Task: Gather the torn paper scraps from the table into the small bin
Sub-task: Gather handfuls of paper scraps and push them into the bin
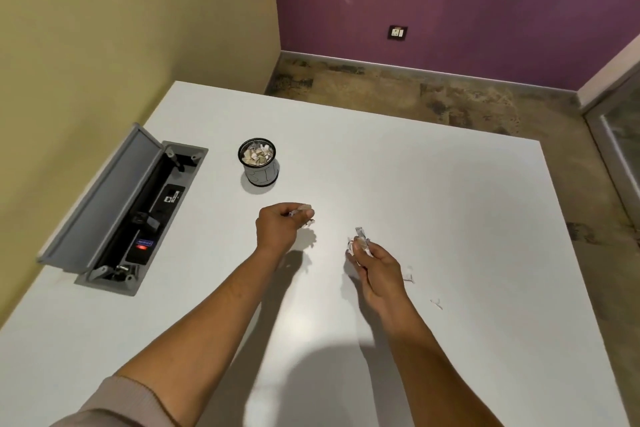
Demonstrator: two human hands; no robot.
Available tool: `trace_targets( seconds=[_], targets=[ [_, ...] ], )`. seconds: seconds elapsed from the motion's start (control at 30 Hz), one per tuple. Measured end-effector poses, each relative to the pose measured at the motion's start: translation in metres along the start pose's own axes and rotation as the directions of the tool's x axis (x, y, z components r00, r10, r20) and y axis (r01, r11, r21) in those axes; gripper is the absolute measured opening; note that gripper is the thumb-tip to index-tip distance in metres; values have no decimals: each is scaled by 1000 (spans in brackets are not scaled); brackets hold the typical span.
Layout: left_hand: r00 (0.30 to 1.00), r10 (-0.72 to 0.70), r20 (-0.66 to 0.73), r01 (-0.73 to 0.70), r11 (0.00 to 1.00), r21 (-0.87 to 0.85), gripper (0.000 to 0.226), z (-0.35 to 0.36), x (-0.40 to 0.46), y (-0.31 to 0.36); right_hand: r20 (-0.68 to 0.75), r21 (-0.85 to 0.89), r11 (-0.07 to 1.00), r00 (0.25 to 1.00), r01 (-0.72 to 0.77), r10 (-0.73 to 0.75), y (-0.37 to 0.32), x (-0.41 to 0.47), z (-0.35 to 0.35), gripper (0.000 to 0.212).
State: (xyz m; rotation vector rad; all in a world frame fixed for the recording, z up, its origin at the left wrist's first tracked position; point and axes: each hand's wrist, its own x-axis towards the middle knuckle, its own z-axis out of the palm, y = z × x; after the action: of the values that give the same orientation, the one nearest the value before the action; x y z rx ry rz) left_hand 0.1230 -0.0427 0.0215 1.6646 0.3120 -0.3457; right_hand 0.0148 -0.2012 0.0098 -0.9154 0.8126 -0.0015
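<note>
Your left hand (282, 224) has its grip curled around a few paper scraps (306, 221), held just above the counter (433, 184) and a little short of the small bin (259, 166). Your right hand (372, 262) pinches another small bunch of scraps (360, 241) at its fingertips, raised off the counter. Two loose scraps (408, 277) lie on the counter just right of that hand, with a further one (437, 304) beyond. Carry the left bunch right over the bin's mouth before you let go, since light pieces will likely flutter wide if dropped from the side. Follow with the right bunch, then come back for the loose ones. The bin stands upright near the open cable box (128, 211) and already looks nearly full of scraps, so release low and gently
</note>
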Motion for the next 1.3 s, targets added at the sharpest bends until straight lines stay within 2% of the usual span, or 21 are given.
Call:
trace_targets(
  seconds=[0.2,0.3,0.4,0.6,0.77,0.93,1.1,1.3],
  targets=[
    [991,48,-128,-45,999,22,16,-44,55,32,61,67,998,998,-10,6,2,15,56,10],
    [976,96,-198,-75,991,108,17,-55,87,48,82,110,994,997,-8,-1,1,27,76,11],
    [969,133,-209,-88,973,211,13,-63,118,61,82,147,989,997,-18,6,0,41,90,12],
    [974,211,-85,-139,846,514,3,-63,171,71,76,101,995,997,-22,14,4,71,112,12],
    [979,192,74,-183,648,739,16,-52,196,65,83,47,998,996,-40,36,9,89,119,13],
    [958,224,179,-267,466,843,23,-48,206,56,109,18,1000,994,-25,23,10,96,117,14],
    [960,195,199,-270,474,838,26,-50,206,61,96,1,999,995,-34,33,10,96,112,16],
    [961,120,248,-276,460,844,35,-59,209,79,149,22,1000,989,-20,16,15,95,109,17]
  ],
)
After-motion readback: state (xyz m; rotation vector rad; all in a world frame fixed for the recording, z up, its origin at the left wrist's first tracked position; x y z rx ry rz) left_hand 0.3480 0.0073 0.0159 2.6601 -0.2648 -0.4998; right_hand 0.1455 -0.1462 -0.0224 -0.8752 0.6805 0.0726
